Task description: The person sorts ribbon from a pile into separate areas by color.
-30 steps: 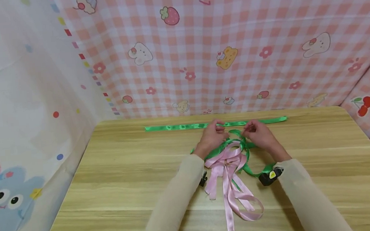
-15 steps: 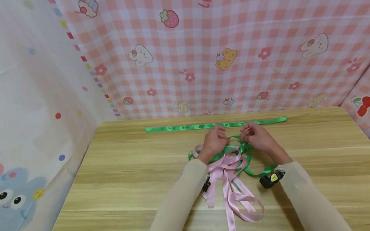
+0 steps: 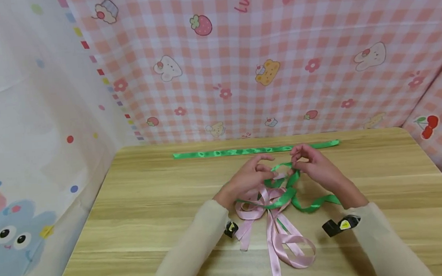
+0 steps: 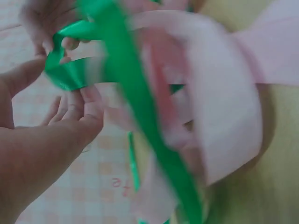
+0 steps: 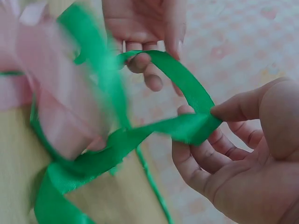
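A pink ribbon bow with long tails lies on the table, and a loose green ribbon runs across and behind it. My right hand pinches a fold of this green ribbon between thumb and fingers, as the right wrist view shows closely. Facing it, my left hand has its thumb and fingers at the same green loop, index finger raised. One green strand crosses the bow and is blurred in both wrist views. The bow's knot is partly hidden by the strands.
Along the back of the wooden table a separate flat green ribbon is stretched straight. A pink checked cloth hangs behind, and a white printed cloth hangs at the left.
My hands have drawn apart, the left going left and the right slightly right. A green strand now crosses the front of the pink bow, and the bow's loops have shifted.
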A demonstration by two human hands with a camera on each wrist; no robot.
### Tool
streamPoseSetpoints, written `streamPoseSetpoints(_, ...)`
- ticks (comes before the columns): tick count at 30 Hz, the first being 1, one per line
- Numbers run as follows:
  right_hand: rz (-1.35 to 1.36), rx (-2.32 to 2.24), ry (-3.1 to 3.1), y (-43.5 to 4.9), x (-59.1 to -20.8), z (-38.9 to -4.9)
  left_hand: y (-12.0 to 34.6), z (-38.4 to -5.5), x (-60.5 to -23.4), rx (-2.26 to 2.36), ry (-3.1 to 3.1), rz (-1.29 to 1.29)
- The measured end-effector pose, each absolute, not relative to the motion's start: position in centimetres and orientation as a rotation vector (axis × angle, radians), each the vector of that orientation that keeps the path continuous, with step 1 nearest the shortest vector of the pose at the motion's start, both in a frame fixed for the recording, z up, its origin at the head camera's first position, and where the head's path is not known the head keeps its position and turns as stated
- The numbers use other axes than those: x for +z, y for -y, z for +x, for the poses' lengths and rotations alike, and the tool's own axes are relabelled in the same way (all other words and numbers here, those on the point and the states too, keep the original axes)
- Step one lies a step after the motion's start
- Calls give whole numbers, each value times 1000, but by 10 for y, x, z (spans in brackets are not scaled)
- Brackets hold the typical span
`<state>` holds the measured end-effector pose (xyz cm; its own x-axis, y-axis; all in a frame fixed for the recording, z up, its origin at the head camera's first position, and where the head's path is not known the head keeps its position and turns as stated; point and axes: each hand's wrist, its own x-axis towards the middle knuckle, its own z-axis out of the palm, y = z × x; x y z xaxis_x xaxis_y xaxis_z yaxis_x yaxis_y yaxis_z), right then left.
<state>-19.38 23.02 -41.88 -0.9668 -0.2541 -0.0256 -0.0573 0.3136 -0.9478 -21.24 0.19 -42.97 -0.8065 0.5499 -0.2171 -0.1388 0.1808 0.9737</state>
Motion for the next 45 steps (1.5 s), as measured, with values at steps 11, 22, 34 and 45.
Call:
streamPoseSetpoints(11, -530, -1678, -2267, -237, -373, -165, 27, -203, -385, 1684, -1865, 597)
streamPoseSetpoints(22, -658, -1588, -2262, -243, -339, -145, 60, -195, -351, 1701, -1858, 747)
streamPoseSetpoints(34, -679, -1636, -2309, -246, -341, -130, 107, -186, -342, 1452, -2023, 831)
streamPoseSetpoints(45, -880, -1673, -2202, -275, -340, -126, 162, -182, -342, 1577, -2095, 667)
